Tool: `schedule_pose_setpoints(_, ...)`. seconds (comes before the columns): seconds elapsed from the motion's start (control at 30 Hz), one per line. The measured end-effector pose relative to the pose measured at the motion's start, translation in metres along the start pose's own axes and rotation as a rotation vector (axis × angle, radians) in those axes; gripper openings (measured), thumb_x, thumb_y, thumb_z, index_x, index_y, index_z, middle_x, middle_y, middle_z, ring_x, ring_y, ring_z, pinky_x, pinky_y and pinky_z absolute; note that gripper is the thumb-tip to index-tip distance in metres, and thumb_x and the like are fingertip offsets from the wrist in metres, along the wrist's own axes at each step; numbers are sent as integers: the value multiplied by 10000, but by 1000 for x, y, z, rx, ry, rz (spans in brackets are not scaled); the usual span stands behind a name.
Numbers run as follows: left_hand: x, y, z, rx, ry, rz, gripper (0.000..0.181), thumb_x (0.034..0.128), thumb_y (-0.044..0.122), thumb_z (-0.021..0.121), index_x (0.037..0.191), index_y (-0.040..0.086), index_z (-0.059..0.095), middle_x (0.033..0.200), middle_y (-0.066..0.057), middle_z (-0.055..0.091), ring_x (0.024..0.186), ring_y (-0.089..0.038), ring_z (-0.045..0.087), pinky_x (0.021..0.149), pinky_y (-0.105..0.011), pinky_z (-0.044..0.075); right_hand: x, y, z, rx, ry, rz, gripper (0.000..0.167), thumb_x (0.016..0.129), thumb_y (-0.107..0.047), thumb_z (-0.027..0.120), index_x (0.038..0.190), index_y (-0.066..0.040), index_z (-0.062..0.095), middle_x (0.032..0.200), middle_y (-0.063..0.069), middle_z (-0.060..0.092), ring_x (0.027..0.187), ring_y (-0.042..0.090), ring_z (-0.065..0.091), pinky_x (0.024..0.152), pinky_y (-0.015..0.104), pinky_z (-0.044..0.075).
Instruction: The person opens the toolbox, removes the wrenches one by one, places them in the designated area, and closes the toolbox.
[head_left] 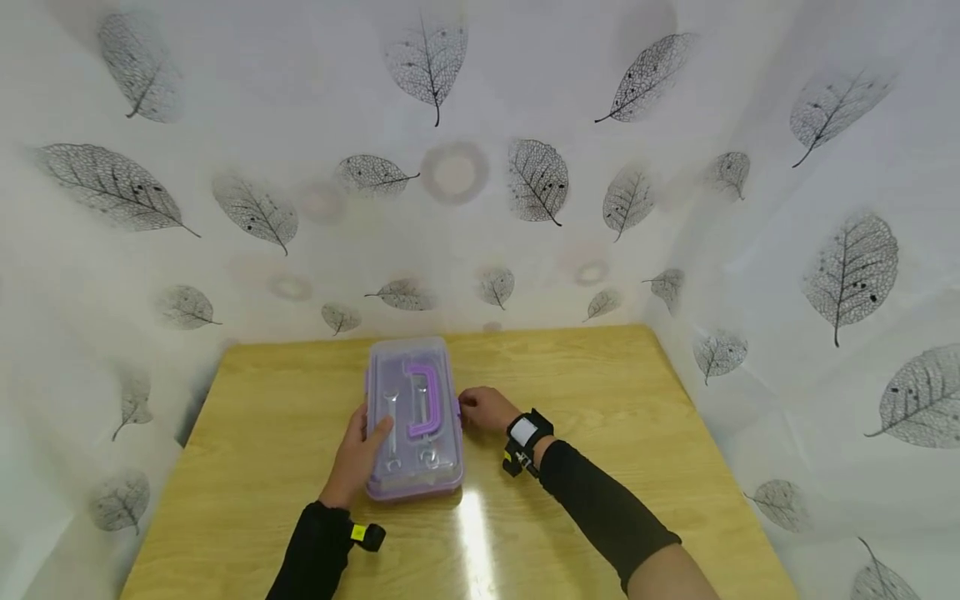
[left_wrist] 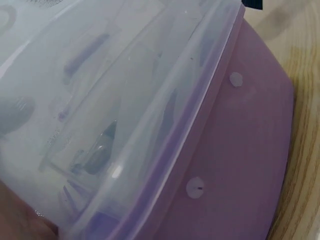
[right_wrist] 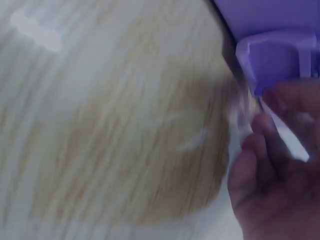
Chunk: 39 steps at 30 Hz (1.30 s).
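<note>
A toolbox [head_left: 409, 410] with a see-through lid and purple base lies flat at the back edge of the wooden worktop [head_left: 600, 375], nearer its back left corner than its back right one. Its long axis runs from the back edge toward the person, almost square to that edge, and the purple carry handle [head_left: 433, 400] is folded down along the same line, right of the lid's middle. Through the cloudy plastic shows a wrench [head_left: 392, 425], also lying lengthwise, with other metal tools beside it. On the box wall in the left wrist view are two whitish round spots [left_wrist: 195, 187] (one bears a small dark mark, too blurred to read). The right wristband [head_left: 524, 431] has a plain-looking white face, and any print on it is too small to tell. The left hand [head_left: 356, 454] grips the box's left long side, thumb laid over the lid and pointing toward the back edge. The right hand [head_left: 487, 410] comes in from the right, wrist bent, its fingers curled, with a fingertip touching the lower edge of the purple latch [right_wrist: 277, 60]; whether it pinches the latch or only presses it, I cannot tell.
</note>
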<state>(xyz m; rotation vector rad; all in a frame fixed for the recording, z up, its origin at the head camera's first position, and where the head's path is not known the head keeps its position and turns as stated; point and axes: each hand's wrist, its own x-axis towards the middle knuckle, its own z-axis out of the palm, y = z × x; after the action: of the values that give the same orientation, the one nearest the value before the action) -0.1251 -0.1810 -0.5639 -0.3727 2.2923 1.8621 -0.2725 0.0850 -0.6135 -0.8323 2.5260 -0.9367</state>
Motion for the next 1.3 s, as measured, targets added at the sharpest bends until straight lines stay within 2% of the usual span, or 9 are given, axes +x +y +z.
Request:
schedule_pose_setpoints(0.1,2,0,-3,61,-22,-7,812,1079,610,372,1678,149,79,1692,-192,225,1546,-415,231,1243,-617,195,-2,0,-3,-22,-33,5,258,1075,-221,542,1168,-109,755,1032,13,745,916,160,686,833,337,579)
schedule_pose_setpoints(0.23,9,-5,-22,282,-3,54,783,1089,624,257,1648,77,229,1657,-217,311,1527,-442,267,1236,-629,213,-6,8,-22,-44,-4,102,335,1082,-254,527,1306,-55,679,1249,114,700,1138,261,664,958,421,564)
schedule_pose_setpoints(0.4,24,-6,-57,583,85,223,707,1124,497,332,1580,-43,335,1552,-328,408,1435,-528,362,1186,-668,278,-10,17,-54,-174,134,216,495,1075,-271,547,1483,7,515,1453,254,542,1344,448,509,1083,569,472)
schedule_pose_setpoints(0.5,31,2,-76,722,174,340,664,1125,423,406,1568,-68,337,1521,-393,375,1428,-590,291,1193,-718,169,-11,14,-71,-350,226,225,587,1067,-306,572,1556,-14,428,1541,274,446,1417,479,414,1162,599,376)
schedule_pose_setpoints(0.6,37,12,-89,835,254,422,667,1117,408,446,1590,-41,307,1546,-422,287,1456,-610,192,1200,-741,30,-8,6,-84,-508,318,204,656,1059,-365,591,1589,-39,383,1584,268,399,1449,471,373,1219,597,289)
schedule_pose_setpoints(0.67,42,20,-94,866,270,445,680,1113,409,456,1615,-10,268,1583,-419,204,1482,-604,119,1204,-731,-51,-6,-1,-92,-558,368,188,682,1049,-395,607,1592,-48,384,1599,265,380,1469,472,344,1241,613,226)
schedule_pose_setpoints(0.83,57,37,-100,864,224,440,768,1093,481,477,1642,18,205,1620,-416,111,1499,-604,67,1195,-748,-55,3,-16,-103,-637,387,215,703,1064,-499,532,1617,-103,354,1656,218,312,1537,455,225,1263,642,87)
schedule_pose_setpoints(1.03,72,43,-101,872,172,415,797,1093,500,464,1657,38,142,1633,-400,89,1513,-586,21,1206,-724,-86,9,-26,-112,-586,398,213,727,1067,-543,493,1627,-107,335,1681,206,261,1554,458,180,1257,664,22)
schedule_pose_setpoints(1.3,71,59,-98,836,167,449,760,1102,441,473,1655,32,150,1630,-404,89,1521,-572,-12,1209,-701,-120,11,-29,-119,-535,407,205,737,1079,-555,445,1644,-111,282,1693,204,226,1560,454,160,1264,645,11)
